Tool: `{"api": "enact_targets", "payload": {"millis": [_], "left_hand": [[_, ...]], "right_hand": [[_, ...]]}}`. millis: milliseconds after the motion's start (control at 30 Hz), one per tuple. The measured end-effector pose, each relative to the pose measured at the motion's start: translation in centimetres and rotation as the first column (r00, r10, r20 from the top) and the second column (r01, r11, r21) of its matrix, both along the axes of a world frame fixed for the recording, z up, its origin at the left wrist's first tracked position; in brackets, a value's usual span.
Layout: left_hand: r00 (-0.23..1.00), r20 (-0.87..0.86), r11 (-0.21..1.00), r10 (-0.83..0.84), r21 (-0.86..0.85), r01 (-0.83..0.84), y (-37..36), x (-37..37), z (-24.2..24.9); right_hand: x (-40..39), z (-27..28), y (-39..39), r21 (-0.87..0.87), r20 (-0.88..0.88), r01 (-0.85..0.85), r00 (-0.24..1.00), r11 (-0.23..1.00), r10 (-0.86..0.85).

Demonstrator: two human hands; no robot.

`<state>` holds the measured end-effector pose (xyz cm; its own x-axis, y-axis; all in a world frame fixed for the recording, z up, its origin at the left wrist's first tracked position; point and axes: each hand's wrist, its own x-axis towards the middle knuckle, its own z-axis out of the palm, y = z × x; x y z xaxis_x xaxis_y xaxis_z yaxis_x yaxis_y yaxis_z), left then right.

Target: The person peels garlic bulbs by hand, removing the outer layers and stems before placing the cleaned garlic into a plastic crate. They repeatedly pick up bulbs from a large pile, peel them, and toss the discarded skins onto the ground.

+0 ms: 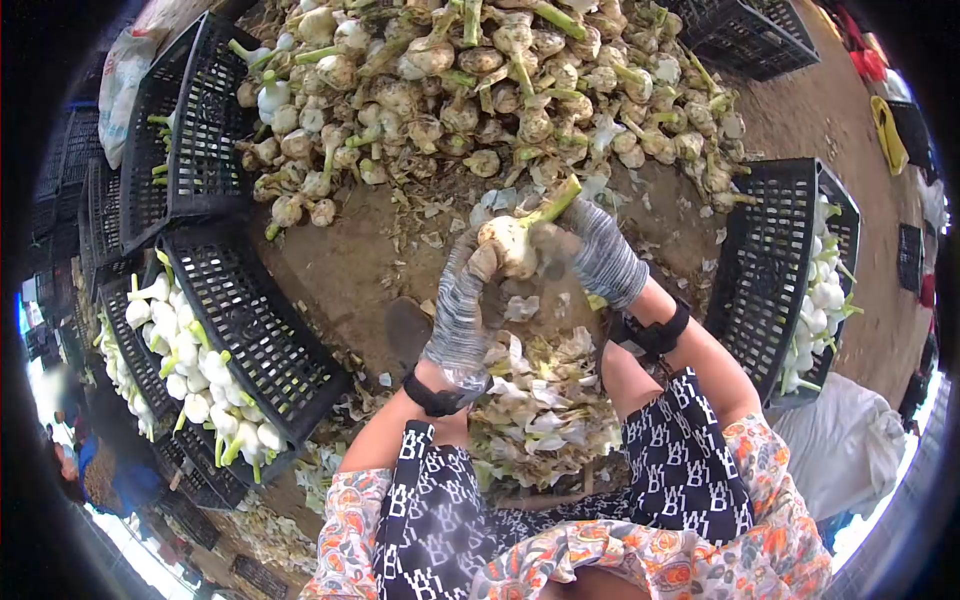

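A garlic bulb (512, 244) with a short green stem is held up in front of my body, its stem pointing to the upper right. My left hand (462, 305), in a grey knitted glove, has its fingers closed on the bulb's left side. On the other side my right hand (600, 254), gloved the same way, is closed at the stem and the bulb's right edge, its fingertips partly blurred. Below the hands, between my legs, lies a heap of peeled garlic skins (545, 400).
A large pile of unpeeled garlic (430, 100) rises ahead. Black crates of white garlic stand at the left (255, 320) and right (765, 270). Another black crate (750, 40) is at the upper right. A white sack (840, 440) lies at the lower right.
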<state>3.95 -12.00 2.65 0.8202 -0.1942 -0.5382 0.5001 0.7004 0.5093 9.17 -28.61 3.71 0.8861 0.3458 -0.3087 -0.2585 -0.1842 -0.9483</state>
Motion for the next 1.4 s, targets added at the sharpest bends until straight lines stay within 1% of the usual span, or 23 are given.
{"api": "enact_targets", "payload": {"millis": [100, 133, 167, 267, 367, 400, 467, 500, 567, 633, 667, 733, 800, 900, 933, 1000, 1067, 1167, 1200, 1233, 1267, 1333, 1400], "left_hand": [[0.996, -0.085, 0.992, 0.003, -0.129, -0.014, -0.1, 0.2, -0.3], [0.975, -0.224, 0.997, 0.002, -0.073, -0.018, -0.5, 0.8, 1.3], [0.963, -0.259, 0.989, -0.075, -0.14, 0.039, -0.2, 0.9, 0.9], [0.882, -0.392, 0.944, -0.261, -0.293, 0.149, 0.5, 1.7, 0.3], [0.88, -0.239, 0.794, -0.411, -0.569, 0.216, 2.4, 1.1, -1.6], [0.897, -0.223, 0.813, -0.381, -0.543, 0.21, 2.7, 1.2, -2.1], [0.907, -0.341, 0.963, -0.246, -0.195, 0.188, 1.8, 2.5, 1.1], [0.932, -0.262, 0.967, -0.251, -0.103, 0.232, 2.1, 2.3, 0.5], [0.97, -0.091, 0.967, -0.224, 0.1, 0.233, 2.4, 2.0, -0.6], [0.978, 0.109, 0.946, -0.18, 0.293, 0.141, 1.8, 1.6, -1.4], [0.954, 0.197, 0.912, -0.225, 0.387, 0.135, 1.7, 1.5, -1.7], [0.874, 0.352, 0.824, -0.337, 0.559, 0.092, 1.2, 1.9, -1.6], [0.855, 0.33, 0.725, -0.401, 0.685, 0.076, 0.5, 1.7, 0.0], [0.866, 0.148, 0.61, -0.477, 0.766, 0.205, 0.8, 2.4, -0.4], [0.898, 0.13, 0.718, -0.421, 0.652, 0.242, 1.0, 2.5, 0.0], [0.936, 0.156, 0.81, -0.316, 0.557, 0.181, 1.1, 2.4, 0.0], [0.939, 0.189, 0.841, -0.289, 0.519, 0.154, 1.6, 2.3, 0.1], [0.906, 0.293, 0.86, -0.305, 0.493, 0.13, 2.0, 2.1, 0.3], [0.797, 0.514, 0.874, -0.318, 0.485, 0.036, 1.9, 2.4, -0.6], [0.802, 0.472, 0.86, -0.367, 0.5, 0.099, 2.0, 2.4, -0.3], [0.803, 0.429, 0.843, -0.414, 0.513, 0.161, 2.3, 2.4, 0.3], [0.753, 0.424, 0.813, -0.503, 0.527, 0.247, 2.6, 3.0, 1.4], [0.716, 0.494, 0.859, -0.494, 0.404, 0.314, 2.7, 3.2, 1.5]], "right_hand": [[0.0, 0.3, -1.1, 0.01, 0.025, -0.085, 0.996, 0.996, 0.084], [-0.1, 0.0, -1.3, -0.005, 0.135, -0.118, 0.984, 0.993, 0.117], [-0.2, -0.3, -1.5, -0.024, 0.242, -0.149, 0.959, 0.989, 0.15], [-0.5, -1.7, -2.0, -0.082, 0.254, -0.177, 0.948, 0.981, 0.192], [-0.5, -1.4, -2.1, -0.09, 0.235, -0.159, 0.956, 0.983, 0.176], [-0.6, -1.2, -2.1, -0.07, 0.205, -0.136, 0.968, 0.988, 0.148], [-1.0, -1.3, -2.1, -0.113, 0.054, -0.099, 0.993, 0.989, 0.106], [-1.3, -1.5, -2.2, -0.138, -0.02, -0.085, 0.996, 0.987, 0.083], [-1.9, -2.1, -1.7, -0.085, 0.177, -0.054, 0.982, 0.995, 0.068], [-1.8, -2.2, -1.3, -0.098, 0.314, -0.093, 0.942, 0.991, 0.12], [-1.9, -0.8, -1.2, -0.079, 0.182, -0.084, 0.978, 0.993, 0.097], [-2.4, -1.1, -1.0, -0.048, 0.17, -0.042, 0.984, 0.998, 0.05], [-2.5, -1.1, -0.9, -0.019, 0.164, -0.023, 0.986, 1.0, 0.026], [-2.7, -1.0, -1.0, 0.045, 0.12, 0.024, 0.992, 0.999, -0.029], [-2.9, -1.1, -1.1, 0.076, 0.076, 0.072, 0.994, 0.994, -0.078], [-2.7, -1.4, -1.6, 0.046, 0.207, 0.052, 0.976, 0.998, -0.061], [-1.3, -1.9, -2.4, -0.1, 0.517, -0.044, 0.851, 0.994, 0.09], [-0.6, -1.1, -2.3, 0.083, 0.415, 0.1, 0.901, 0.992, -0.126], [-0.6, -0.6, -1.8, 0.324, -0.16, 0.322, 0.945, 0.89, -0.284], [-0.5, 0.2, -1.0, 0.375, -0.694, 0.605, 0.685, 0.702, -0.22], [-0.1, 1.5, -0.2, 0.29, -0.7, 0.622, 0.656, 0.727, -0.282], [-0.3, 0.4, -0.5, 0.273, -0.724, 0.537, 0.661, 0.798, -0.197], [-0.6, -4.0, -1.4, 0.31, -0.776, 0.457, 0.628, 0.833, -0.055]]}}
